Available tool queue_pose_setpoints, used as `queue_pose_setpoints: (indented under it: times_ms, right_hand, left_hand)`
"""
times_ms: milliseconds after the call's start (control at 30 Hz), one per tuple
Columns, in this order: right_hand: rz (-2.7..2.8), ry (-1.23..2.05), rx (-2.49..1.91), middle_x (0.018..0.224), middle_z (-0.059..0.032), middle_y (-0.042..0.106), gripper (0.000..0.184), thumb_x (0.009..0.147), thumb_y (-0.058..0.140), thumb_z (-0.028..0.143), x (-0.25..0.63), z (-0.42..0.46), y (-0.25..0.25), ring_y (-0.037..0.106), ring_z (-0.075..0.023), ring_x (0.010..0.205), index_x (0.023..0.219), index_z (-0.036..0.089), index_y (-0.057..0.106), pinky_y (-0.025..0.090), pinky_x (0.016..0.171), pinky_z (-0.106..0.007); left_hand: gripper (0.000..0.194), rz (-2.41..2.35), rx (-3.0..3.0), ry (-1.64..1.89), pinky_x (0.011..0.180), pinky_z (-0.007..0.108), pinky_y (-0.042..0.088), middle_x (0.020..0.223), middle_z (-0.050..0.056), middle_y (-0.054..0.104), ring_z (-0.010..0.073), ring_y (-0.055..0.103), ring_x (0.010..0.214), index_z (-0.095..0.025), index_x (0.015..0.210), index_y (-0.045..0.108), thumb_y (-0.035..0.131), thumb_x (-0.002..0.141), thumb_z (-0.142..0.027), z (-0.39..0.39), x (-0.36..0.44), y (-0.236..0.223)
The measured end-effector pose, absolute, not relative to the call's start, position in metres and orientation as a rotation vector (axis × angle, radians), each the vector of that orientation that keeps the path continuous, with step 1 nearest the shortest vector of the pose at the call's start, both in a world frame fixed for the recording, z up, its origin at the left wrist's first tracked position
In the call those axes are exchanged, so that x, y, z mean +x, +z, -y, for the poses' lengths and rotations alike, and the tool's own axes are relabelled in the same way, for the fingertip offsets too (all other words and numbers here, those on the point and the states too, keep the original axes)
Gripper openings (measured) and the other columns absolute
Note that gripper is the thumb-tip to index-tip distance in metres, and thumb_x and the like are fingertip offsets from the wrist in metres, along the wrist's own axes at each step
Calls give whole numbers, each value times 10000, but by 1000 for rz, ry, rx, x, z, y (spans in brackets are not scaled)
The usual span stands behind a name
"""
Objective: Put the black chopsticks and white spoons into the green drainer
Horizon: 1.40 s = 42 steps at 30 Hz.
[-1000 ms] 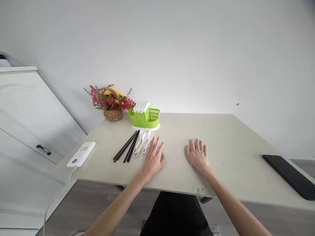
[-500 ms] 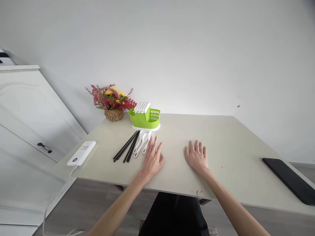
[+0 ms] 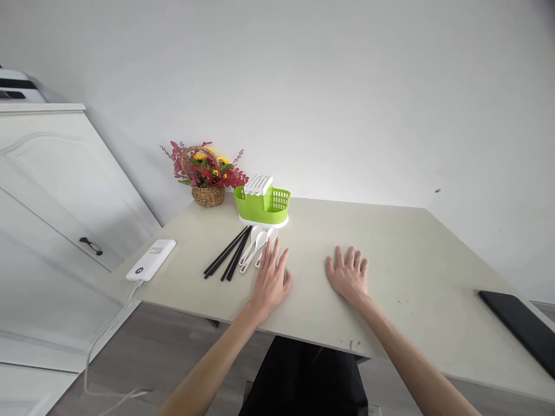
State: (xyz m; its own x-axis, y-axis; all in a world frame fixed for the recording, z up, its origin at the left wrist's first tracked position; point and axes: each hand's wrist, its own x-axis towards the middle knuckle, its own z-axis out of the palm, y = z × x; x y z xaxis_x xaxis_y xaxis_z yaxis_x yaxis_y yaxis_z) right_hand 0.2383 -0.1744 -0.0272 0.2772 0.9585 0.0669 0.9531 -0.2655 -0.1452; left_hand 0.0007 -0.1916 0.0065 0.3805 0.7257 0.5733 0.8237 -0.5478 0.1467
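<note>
My left hand [image 3: 272, 279] lies palm down on the table with its fingers spread, holding nothing. Its fingertips partly cover the rightmost of three white spoons [image 3: 254, 254]. Left of the spoons, several black chopsticks [image 3: 228, 254] lie in a loose, slanting bunch. Just behind the cutlery stands a green utensil holder [image 3: 262, 208] with a white slotted top and a white base. Farther right, my right hand [image 3: 348, 274] rests flat on the bare tabletop, fingers apart, with no object under it that I can see.
A wicker basket [image 3: 208, 196] of artificial-looking flowers stands at the back left. A white power bank [image 3: 151, 260] with a cable lies near the table's left edge. At the right edge is a black phone [image 3: 518, 326]. A white cabinet [image 3: 56, 219] stands on the left.
My view has turned and tilted slightly, so the objects on the left appear shifted right and the phone sits lower. Both hands stay resting on the table; nothing has been picked up.
</note>
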Motion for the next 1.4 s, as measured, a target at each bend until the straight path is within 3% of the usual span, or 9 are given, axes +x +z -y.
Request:
queue_pose_setpoints:
  times_ms: [500,767,900,1167,1400]
  right_hand:
    - [1772,32,-2402,1730,-248,253,716,1081,234,517,239,171,-31,185,-414,1610,1687,145,319,100,1260,-559]
    - [1760,59,-2398,1734,-247,239,720,1075,203,531,241,170,-34,167,-397,1618,1684,164,317,71,1266,-562]
    - [1758,72,-2390,1737,-242,234,728,1073,198,530,241,172,-33,160,-396,1619,1683,153,321,76,1270,-561]
    - [1759,90,-2372,1739,-239,232,723,1078,209,525,239,174,-28,163,-404,1619,1684,145,321,95,1276,-552]
    - [1838,27,-2293,1751,-186,246,700,1085,219,508,238,196,-34,181,-345,1628,1684,164,334,113,1294,-501]
  left_hand:
    - [629,1404,-2467,-954,1315,637,268,1797,99,72,342,-51,1653,-190,1564,427,524,951,-86,194,2,12]
    - [848,1449,-2451,-987,1296,726,204,1799,91,-39,380,-108,1636,-236,1681,214,531,914,-64,194,2,7]
    - [833,1467,-2447,-982,1310,701,186,1796,108,-68,377,-121,1635,-201,1678,216,534,920,-68,193,1,6]
    - [771,1489,-2445,-956,1295,676,261,1800,121,1,383,-95,1642,-219,1676,215,527,978,-116,215,-12,10]
    - [804,1456,-2498,-931,1270,699,303,1798,129,-15,401,-69,1641,-255,1691,147,539,997,-152,223,-22,7]
